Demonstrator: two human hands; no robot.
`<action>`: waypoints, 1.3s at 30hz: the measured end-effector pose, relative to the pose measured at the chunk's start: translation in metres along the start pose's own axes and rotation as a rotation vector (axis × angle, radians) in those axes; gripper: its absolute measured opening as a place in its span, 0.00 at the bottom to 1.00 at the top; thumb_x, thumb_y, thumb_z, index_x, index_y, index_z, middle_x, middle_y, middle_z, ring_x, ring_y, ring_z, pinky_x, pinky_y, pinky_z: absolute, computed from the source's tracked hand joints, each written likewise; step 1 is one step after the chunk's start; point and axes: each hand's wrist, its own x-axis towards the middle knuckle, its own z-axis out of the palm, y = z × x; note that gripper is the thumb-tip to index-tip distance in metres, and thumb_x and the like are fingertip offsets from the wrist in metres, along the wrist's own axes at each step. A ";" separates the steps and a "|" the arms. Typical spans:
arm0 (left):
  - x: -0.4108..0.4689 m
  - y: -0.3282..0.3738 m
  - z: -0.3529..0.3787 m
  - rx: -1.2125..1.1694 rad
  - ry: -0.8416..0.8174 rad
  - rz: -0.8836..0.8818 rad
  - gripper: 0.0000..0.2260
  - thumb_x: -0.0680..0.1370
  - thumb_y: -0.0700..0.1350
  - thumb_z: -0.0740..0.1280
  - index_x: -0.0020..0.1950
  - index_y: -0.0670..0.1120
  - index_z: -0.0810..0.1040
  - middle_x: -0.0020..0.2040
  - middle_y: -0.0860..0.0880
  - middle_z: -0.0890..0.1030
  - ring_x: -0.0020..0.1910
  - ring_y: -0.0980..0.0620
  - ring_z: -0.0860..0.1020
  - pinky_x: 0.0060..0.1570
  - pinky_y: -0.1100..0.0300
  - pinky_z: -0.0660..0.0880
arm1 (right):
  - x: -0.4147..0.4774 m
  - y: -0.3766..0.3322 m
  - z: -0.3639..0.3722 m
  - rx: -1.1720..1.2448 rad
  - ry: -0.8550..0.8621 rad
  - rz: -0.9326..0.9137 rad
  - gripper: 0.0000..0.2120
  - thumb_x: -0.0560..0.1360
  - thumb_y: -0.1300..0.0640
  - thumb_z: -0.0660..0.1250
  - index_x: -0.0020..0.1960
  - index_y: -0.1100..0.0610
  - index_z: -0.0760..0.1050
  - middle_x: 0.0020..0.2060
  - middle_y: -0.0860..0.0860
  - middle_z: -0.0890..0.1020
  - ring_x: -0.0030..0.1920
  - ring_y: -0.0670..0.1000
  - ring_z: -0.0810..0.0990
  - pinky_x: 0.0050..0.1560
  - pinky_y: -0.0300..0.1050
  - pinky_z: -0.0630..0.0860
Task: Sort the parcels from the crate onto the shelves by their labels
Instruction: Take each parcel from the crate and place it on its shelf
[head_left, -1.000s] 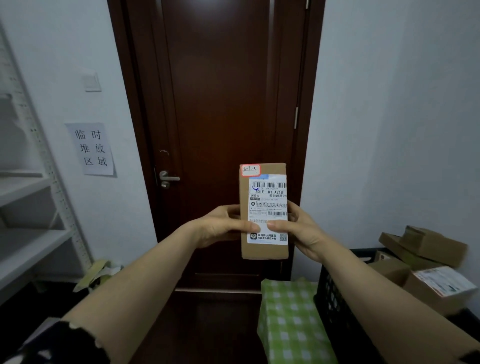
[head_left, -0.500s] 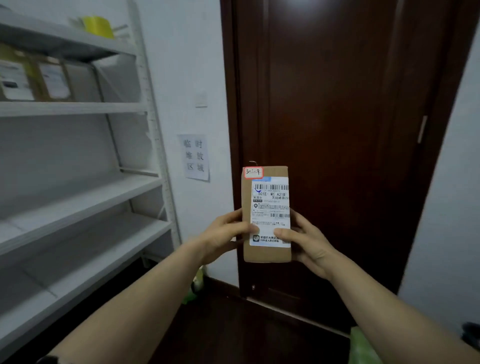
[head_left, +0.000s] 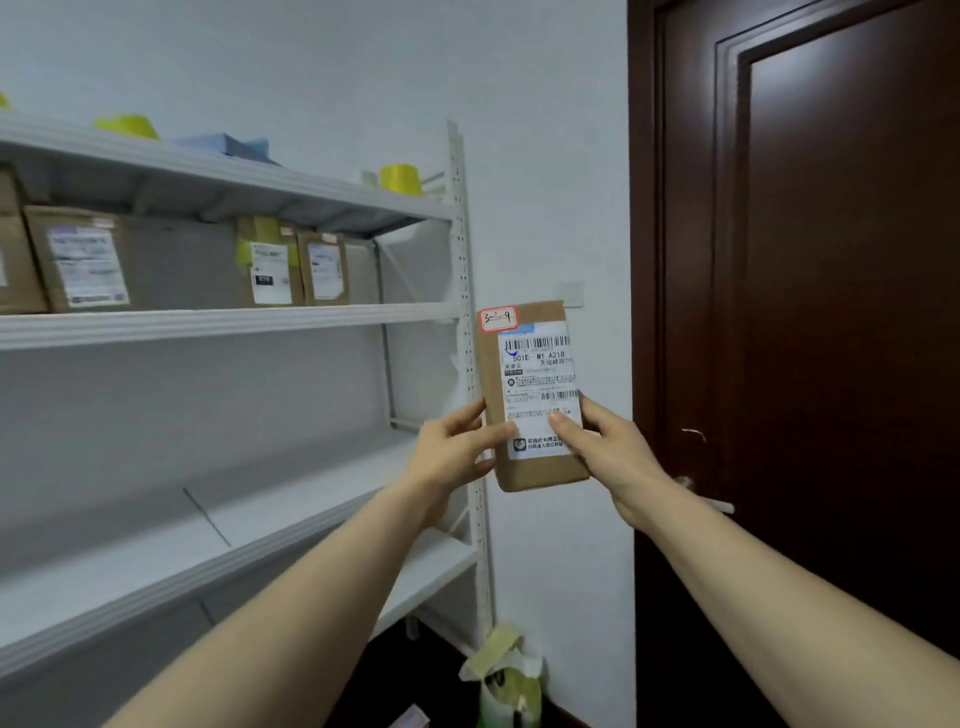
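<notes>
One cardboard parcel (head_left: 530, 395), upright beside the shelves (head_left: 223, 322), pinched at its lower edges by left hand (head_left: 457, 447) and right hand (head_left: 608, 447); risk: misread handwritten tag, wrong shelf.

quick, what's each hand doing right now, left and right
Left hand: holding the parcel by its left edge, fingers curled round it.
Right hand: holding the same parcel by its right edge, thumb on the label.
</notes>
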 end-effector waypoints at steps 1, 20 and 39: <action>0.012 0.002 -0.005 0.003 0.011 0.030 0.22 0.73 0.38 0.71 0.66 0.46 0.75 0.55 0.49 0.83 0.47 0.57 0.81 0.49 0.60 0.77 | 0.015 0.001 0.008 0.000 0.009 -0.022 0.12 0.77 0.57 0.66 0.59 0.46 0.78 0.52 0.43 0.83 0.53 0.45 0.81 0.54 0.41 0.76; 0.343 -0.001 -0.075 0.460 0.430 0.367 0.19 0.75 0.35 0.69 0.65 0.49 0.77 0.46 0.52 0.84 0.47 0.52 0.82 0.56 0.54 0.77 | 0.385 0.085 0.083 0.146 -0.109 -0.217 0.15 0.80 0.60 0.61 0.65 0.53 0.73 0.55 0.48 0.81 0.55 0.48 0.79 0.50 0.37 0.76; 0.575 0.009 -0.212 0.817 0.729 0.472 0.16 0.76 0.38 0.68 0.63 0.46 0.78 0.57 0.50 0.82 0.51 0.53 0.80 0.58 0.55 0.76 | 0.644 0.131 0.217 0.105 -0.239 -0.422 0.21 0.79 0.58 0.62 0.71 0.51 0.65 0.60 0.47 0.77 0.56 0.46 0.75 0.52 0.38 0.71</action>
